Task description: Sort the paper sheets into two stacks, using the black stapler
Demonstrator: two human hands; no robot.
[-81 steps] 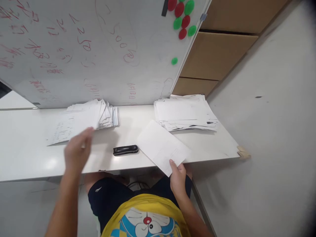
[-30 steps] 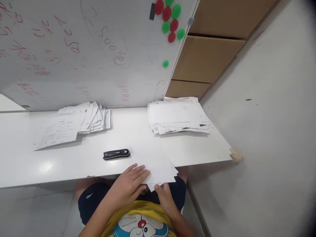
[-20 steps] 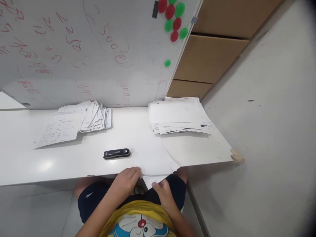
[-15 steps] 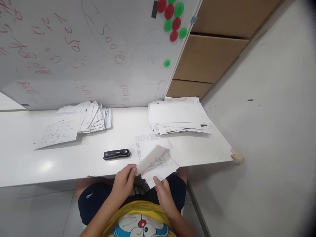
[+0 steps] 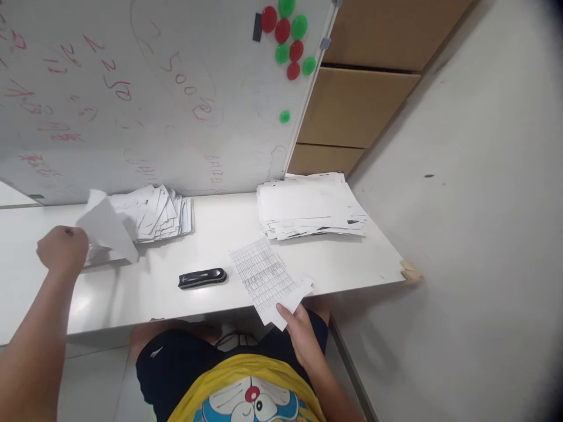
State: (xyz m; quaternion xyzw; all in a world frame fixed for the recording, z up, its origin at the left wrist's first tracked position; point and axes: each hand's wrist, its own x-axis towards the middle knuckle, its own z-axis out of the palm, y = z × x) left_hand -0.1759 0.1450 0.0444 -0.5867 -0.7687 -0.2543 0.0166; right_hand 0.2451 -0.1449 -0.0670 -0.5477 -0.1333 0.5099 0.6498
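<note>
At the far left, my left hand (image 5: 64,249) is closed on the edge of a white sheet (image 5: 103,225), which bends over the left paper pile (image 5: 153,214). My right hand (image 5: 299,328) grips the near corner of some papers (image 5: 264,275), thumb on top. The top paper there carries a printed grid, and these papers reach over the table's front edge. A black stapler (image 5: 202,278) lies on the table between my hands.
A thick paper stack (image 5: 308,205) sits at the back right of the white table (image 5: 220,228). Behind stands a whiteboard (image 5: 176,135) with red writing and round magnets. Cardboard boxes (image 5: 356,105) and a wall are on the right.
My left hand has moved from the papers at the centre to the left pile, with a sheet in it. The gridded paper in my right hand is now uncovered. The view has shifted slightly.
</note>
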